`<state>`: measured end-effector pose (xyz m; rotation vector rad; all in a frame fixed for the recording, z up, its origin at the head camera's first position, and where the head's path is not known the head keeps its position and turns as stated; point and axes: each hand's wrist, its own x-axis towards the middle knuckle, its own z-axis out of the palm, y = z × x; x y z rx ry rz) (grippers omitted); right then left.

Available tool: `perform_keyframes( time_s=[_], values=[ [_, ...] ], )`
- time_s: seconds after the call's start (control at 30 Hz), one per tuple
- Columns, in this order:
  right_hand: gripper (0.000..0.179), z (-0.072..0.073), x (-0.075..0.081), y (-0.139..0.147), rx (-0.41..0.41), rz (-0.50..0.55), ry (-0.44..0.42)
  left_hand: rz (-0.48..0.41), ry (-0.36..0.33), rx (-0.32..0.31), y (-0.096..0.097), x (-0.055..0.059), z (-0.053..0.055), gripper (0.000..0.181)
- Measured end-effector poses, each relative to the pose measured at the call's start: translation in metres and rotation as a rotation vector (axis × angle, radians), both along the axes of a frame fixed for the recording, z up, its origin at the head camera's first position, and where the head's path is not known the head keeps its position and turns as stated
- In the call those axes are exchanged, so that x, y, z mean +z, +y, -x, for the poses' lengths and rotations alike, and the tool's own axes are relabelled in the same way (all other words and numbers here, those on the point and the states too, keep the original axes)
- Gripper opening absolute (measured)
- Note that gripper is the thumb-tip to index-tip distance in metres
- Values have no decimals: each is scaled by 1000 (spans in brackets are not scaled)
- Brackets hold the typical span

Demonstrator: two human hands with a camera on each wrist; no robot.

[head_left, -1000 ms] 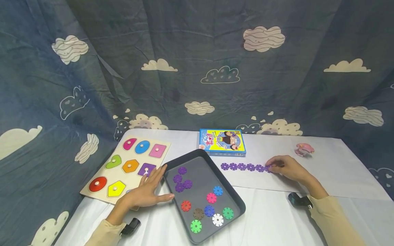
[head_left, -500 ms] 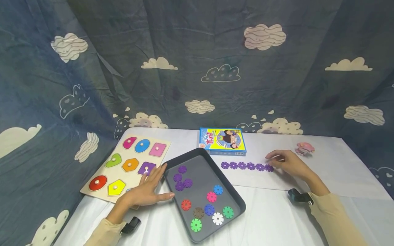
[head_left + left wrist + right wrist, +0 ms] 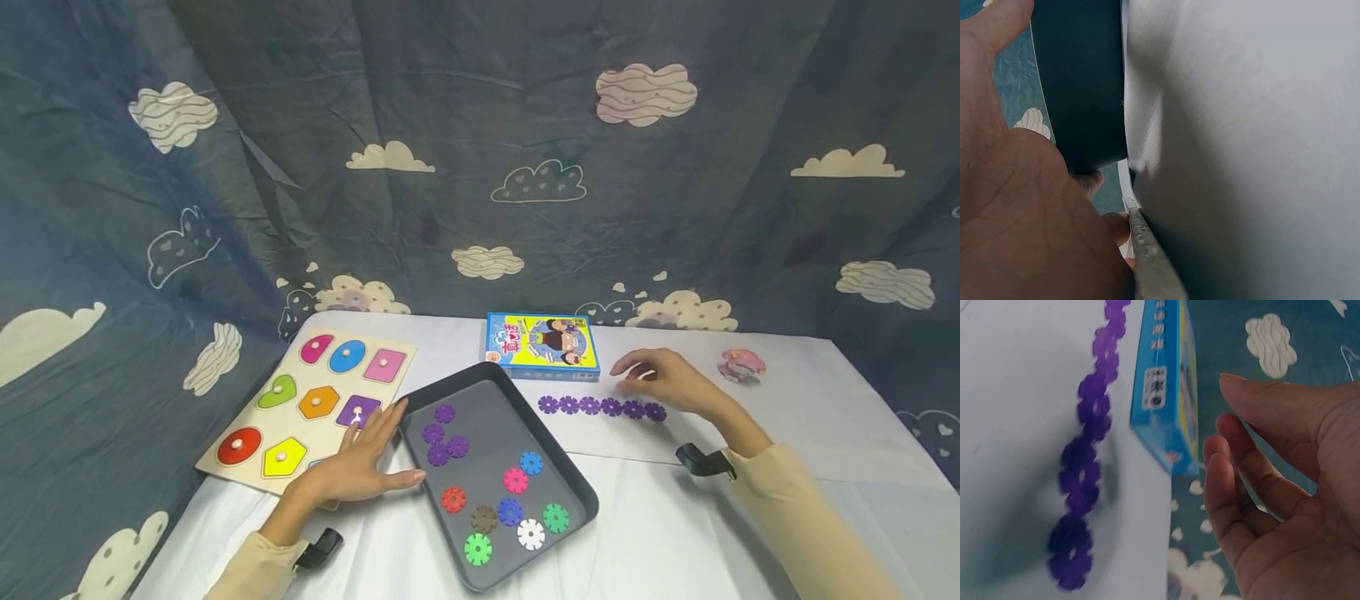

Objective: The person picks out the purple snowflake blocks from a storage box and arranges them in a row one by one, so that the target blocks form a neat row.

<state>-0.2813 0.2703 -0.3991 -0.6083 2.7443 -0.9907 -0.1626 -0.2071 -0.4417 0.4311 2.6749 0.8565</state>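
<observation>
In the head view my left hand (image 3: 356, 471) rests with spread fingers against the left edge of a dark grey tray (image 3: 577, 482). Inside lie several purple notched discs (image 3: 445, 413) and, nearer me, discs of other colours such as a white disc (image 3: 531, 534) and a red disc (image 3: 453, 500). A row of purple discs (image 3: 590, 406) lies side by side on the white cloth, right of the tray. My right hand (image 3: 667, 381) hovers above the row's right end, fingers loosely bent and holding nothing. The right wrist view shows that hand (image 3: 1279, 469) apart from the row (image 3: 1080, 475).
Behind the row lies a blue and yellow card box (image 3: 543, 347). A wooden shape puzzle board (image 3: 307, 408) sits left of the tray, partly under my left hand. A small pink toy (image 3: 742, 365) stands at the back right. A dark cloud-print curtain hangs behind the table.
My right hand has let go of the last purple disc in the row, lifted, and shifted left and back above it. The left hand and tray have stayed in place.
</observation>
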Motion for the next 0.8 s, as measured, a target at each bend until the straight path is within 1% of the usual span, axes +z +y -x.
perform_keyframes(
  time_s=[0.13,0.33,0.6,0.8],
  values=[
    [25,1,8,-15,33,-24,11,1,2,-1,0,-1,0,112],
    [23,6,12,-35,108,-13,21,2,10,-2,0,-1,0,112],
    [23,5,22,-62,205,-10,33,-2,10,-3,0,0,-1,112],
    [22,4,27,-81,253,-11,14,2,9,-5,-1,-1,0,113]
  ],
)
